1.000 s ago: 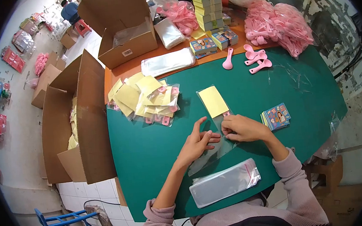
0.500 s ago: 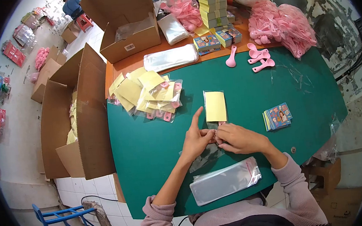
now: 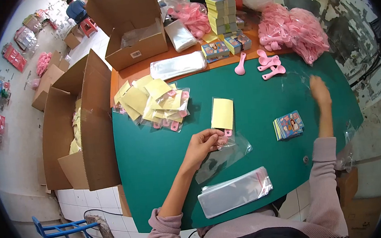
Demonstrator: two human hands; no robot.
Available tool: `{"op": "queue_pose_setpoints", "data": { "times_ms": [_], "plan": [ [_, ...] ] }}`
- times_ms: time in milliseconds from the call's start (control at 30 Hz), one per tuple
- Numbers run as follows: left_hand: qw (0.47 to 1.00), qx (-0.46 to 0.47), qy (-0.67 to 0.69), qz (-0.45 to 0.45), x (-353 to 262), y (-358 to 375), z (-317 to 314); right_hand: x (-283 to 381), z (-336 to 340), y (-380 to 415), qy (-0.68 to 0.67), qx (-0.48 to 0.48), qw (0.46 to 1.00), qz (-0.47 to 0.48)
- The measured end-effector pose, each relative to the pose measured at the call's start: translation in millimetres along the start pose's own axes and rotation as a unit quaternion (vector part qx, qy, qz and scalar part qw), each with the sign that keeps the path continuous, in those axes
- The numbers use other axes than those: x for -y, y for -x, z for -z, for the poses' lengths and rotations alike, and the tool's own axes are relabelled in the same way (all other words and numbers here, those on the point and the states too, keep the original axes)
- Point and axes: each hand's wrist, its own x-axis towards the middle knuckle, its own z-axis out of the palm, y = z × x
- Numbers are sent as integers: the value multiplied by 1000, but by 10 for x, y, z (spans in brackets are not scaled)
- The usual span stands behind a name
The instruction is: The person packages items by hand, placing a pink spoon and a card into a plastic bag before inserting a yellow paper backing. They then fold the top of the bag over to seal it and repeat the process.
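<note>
My left hand (image 3: 207,145) has its fingers closed on the lower end of a clear bag, which holds a yellow card (image 3: 222,113) and a pink spoon whose handle end (image 3: 228,133) shows. Another loose clear bag (image 3: 223,160) lies beside and under these fingers. Out at the right, my right hand (image 3: 320,90) is blurred over thin plastic strips (image 3: 302,78); its fingers are smeared. Between the hands sits a small stack of blue printed cards (image 3: 289,125). Nearer my body is a pile of flat clear bags (image 3: 235,193).
Filled bags (image 3: 153,103) are heaped at left, beside a tall open carton (image 3: 98,126). Loose pink spoons (image 3: 270,63), bagged spoons (image 3: 293,32), card stacks (image 3: 222,15) and a brown box (image 3: 137,51) line the far side. A seated person (image 3: 76,10) is far off.
My right hand has left the bag and moved right and away from my body. The lower clear bag is more uncovered. My left hand's index finger, raised before, is now down by the bag.
</note>
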Motion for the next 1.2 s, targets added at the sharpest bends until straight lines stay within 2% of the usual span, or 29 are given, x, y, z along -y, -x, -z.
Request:
{"op": "queue_pose_setpoints", "data": {
  "times_ms": [67,133,167,200,267,300,400,433,467,500,533,600,633,667,733,800,867,967,1033,1167,1200],
  "plan": [
    [1000,-11,11,16,-9,17,-41,97,-315,186,164,-57,980,101],
    [999,-20,35,8,7,23,-88,297,-783,381,322,-111,919,200],
    [997,-34,63,-5,-11,33,-130,660,-1155,506,139,-29,970,196],
    [995,-48,89,-17,-23,35,-150,759,-1482,607,56,40,987,147],
    [997,-38,42,-44,-10,33,-131,861,-1965,702,103,24,971,213],
    [997,-24,-2,-69,3,50,-120,817,-2065,679,99,25,972,210],
    [999,31,3,-36,-112,84,-63,689,-2177,636,185,-13,947,262],
    [999,32,4,-38,-138,89,-54,665,-2165,624,119,-34,954,273],
    [997,7,-77,-31,-156,100,-47,647,-2152,618,50,-52,957,282],
    [987,-17,-158,-22,-170,113,-53,635,-2130,616,51,-51,957,282],
    [987,-17,-157,-21,-187,130,-94,623,-2103,616,28,-31,962,268],
    [929,-41,-358,-81,-193,154,-211,570,-2060,635,5,-13,968,252],
    [913,-37,-388,-123,-145,133,-213,532,-2049,642,-58,8,978,202],
    [912,-38,-390,-122,-118,115,-179,510,-2042,636,-120,29,981,152],
    [893,-46,-412,-175,-79,87,-132,505,-2013,631,-157,61,978,121],
    [897,-62,-401,-177,-54,85,-159,500,-2009,637,-191,88,974,88],
    [900,-80,-390,-178,-34,77,-180,520,-2077,632,-299,130,945,-17],
    [905,-112,-382,-152,-5,70,-209,504,-2126,628,-312,81,946,-38],
    [915,-147,-363,-100,7,68,-232,527,-2149,623,-312,58,947,-47],
    [924,-158,-340,-76,35,61,-266,577,-2191,627,-306,-4,951,-53],
    [940,-170,-287,-77,56,52,-276,569,-2196,625,-305,-4,951,-53]
  ]
}}
